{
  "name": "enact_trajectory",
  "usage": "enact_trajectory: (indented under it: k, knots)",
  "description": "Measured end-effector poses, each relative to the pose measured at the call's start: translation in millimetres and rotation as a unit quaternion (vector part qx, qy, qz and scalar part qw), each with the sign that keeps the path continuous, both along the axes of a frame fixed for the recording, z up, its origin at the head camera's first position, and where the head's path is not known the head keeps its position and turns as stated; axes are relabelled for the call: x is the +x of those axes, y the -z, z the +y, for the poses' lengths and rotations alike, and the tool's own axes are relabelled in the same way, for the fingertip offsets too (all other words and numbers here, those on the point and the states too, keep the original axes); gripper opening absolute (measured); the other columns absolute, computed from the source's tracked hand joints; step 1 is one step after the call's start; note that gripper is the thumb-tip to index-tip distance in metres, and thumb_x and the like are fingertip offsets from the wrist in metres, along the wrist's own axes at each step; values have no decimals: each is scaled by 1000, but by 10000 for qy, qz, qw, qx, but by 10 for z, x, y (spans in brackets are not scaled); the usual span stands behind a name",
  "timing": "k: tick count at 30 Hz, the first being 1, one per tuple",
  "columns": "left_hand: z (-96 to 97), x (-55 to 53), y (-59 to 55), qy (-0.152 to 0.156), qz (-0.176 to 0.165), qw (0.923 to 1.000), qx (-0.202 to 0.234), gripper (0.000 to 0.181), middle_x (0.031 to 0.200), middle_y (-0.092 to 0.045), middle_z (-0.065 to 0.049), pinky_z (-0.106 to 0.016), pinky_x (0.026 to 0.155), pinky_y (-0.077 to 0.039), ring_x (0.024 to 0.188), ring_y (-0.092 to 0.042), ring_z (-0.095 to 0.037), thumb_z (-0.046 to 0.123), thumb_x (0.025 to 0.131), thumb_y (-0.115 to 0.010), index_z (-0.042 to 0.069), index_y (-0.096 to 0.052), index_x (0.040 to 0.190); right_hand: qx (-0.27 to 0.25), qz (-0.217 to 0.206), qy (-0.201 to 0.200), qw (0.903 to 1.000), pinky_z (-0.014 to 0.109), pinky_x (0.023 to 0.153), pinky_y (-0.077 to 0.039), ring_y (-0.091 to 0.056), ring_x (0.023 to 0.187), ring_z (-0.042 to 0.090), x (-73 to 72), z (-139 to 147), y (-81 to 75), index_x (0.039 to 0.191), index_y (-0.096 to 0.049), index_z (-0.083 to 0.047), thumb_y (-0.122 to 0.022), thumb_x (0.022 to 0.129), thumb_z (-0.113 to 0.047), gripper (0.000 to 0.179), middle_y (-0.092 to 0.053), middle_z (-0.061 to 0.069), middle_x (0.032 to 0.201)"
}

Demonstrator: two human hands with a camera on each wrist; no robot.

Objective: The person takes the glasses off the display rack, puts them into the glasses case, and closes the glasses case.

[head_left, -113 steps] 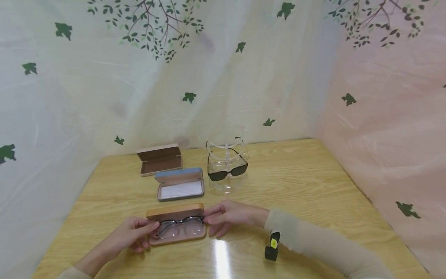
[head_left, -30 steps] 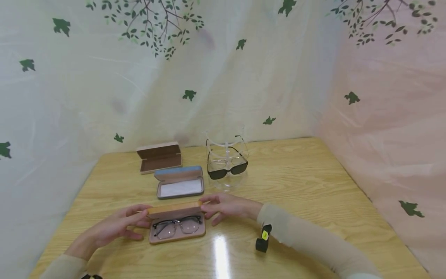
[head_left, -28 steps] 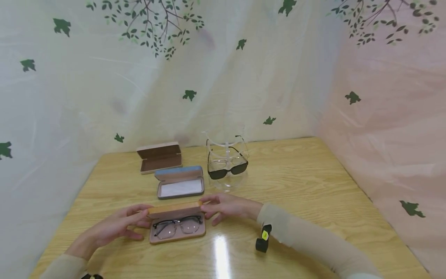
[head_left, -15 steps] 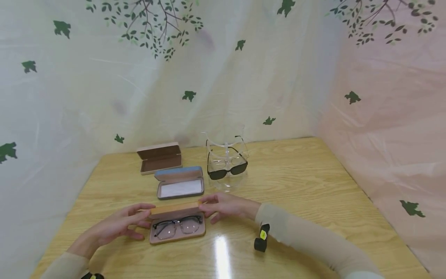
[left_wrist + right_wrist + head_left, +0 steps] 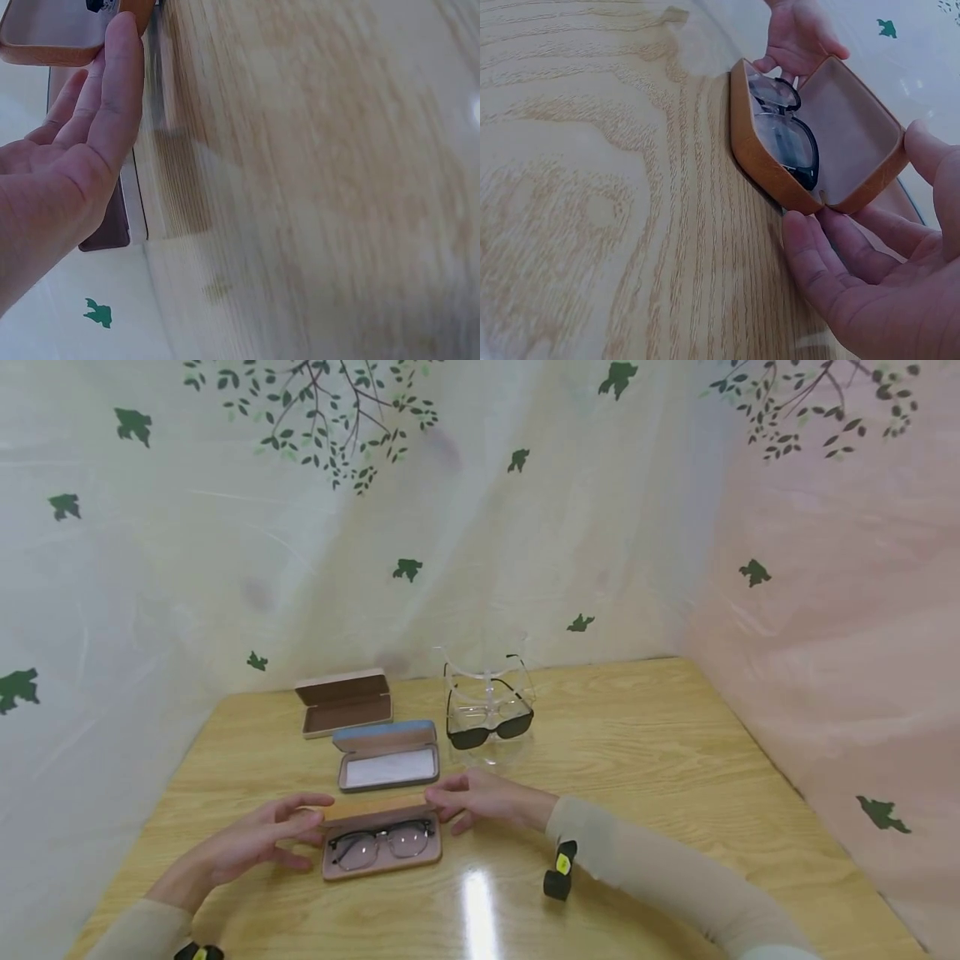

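Note:
A tan-orange glasses case [image 5: 384, 867] with a pinkish lining lies open at the front left of the table. Folded inside it is a pair of eyeglasses [image 5: 382, 842] with a black upper frame and clear lenses. My left hand [image 5: 251, 841] holds the left end of the case near the lid; in the left wrist view, long fingers touch its edge. At the other end, my right hand [image 5: 491, 798] pinches the lid corner. The right wrist view has the thumb [image 5: 922, 146] on the lid's edge, with fingertips [image 5: 799, 229] against the case near the hinge.
Behind stands an open blue case [image 5: 386, 739] containing a white cloth [image 5: 390, 768]. Farther back is an open case with brown lining [image 5: 347, 717]. A clear stand [image 5: 489, 689] to the right bears dark sunglasses [image 5: 491, 729] and wire-framed glasses. A printed curtain [image 5: 480, 527] surrounds the wooden table [image 5: 645, 760].
Earlier, both hands were at the ends of the eyeglasses; now the eyeglasses sit in the case and the hands are at the lid. Over the last second the case shifted slightly away.

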State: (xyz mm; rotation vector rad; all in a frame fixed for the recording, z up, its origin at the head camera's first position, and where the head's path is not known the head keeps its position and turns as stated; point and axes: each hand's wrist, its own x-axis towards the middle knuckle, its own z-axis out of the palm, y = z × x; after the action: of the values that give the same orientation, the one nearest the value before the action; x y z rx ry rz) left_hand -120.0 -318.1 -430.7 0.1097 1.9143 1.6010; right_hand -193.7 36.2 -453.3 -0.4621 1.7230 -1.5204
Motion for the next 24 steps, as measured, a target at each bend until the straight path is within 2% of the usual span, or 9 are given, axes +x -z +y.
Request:
enact_trajectory:
  k: [8,16,24]
  knots:
    - [-1,-33,35,61,26,9999,93,48,142,-31,-23,-50,88,-50,118,-48,-32,24,102,-43,2,-32,144,5,0,-22,10000,41,79,-55,-62,99,26,-39,9,32,128,-57,-5,-67,89,-38,52,-62,6,114]
    - [-8,-28,77,242,-11,9990,366,54,133,-41,-20,-51,89,-49,115,-49,-29,16,100,-49,-4,-26,144,-65,259,-385,9989,40,79,-55,-63,100,25,-27,39,53,138,-45,0,-68,89,-30,62,-65,7,113]
    - [-11,-10,93,274,88,9989,381,58,140,-36,-21,-50,90,-49,118,-50,-26,12,98,-53,-7,-25,144,146,473,-497,9975,36,78,-55,-67,90,27,-13,61,45,142,-41,-4,-72,86,-33,70,-63,5,118]
